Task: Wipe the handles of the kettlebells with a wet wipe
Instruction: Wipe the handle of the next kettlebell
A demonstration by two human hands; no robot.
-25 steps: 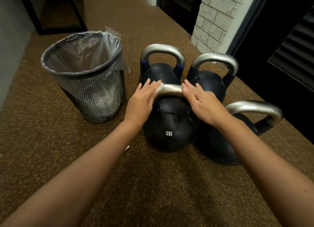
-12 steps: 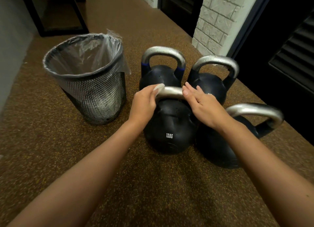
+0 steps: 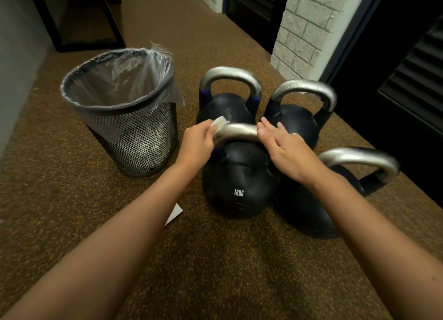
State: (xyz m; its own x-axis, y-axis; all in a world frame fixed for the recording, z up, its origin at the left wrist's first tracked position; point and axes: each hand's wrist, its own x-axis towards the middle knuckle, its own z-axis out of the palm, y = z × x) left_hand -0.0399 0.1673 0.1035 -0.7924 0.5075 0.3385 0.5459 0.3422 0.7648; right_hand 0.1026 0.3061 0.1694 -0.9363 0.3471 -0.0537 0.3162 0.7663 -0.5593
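On a speckled gym floor (image 3: 215, 259) beside a lined bin (image 3: 124, 113), four kettlebells (image 3: 237, 183) cluster; the left hand (image 3: 199, 144) pinches a wipe (image 3: 219, 123) on the near handle (image 3: 239, 131), right hand (image 3: 282, 147) flat, fingers straight, steadying; wiping along the bar seems next.

Both bare forearms are extended from the lower corners of the frame toward its centre. The left hand (image 3: 196, 143) is held with fingers curled and pinched together, just left of centre. The right hand (image 3: 285, 149) is laid palm down, its fingers (image 3: 265, 130) straight and pointed up-left.
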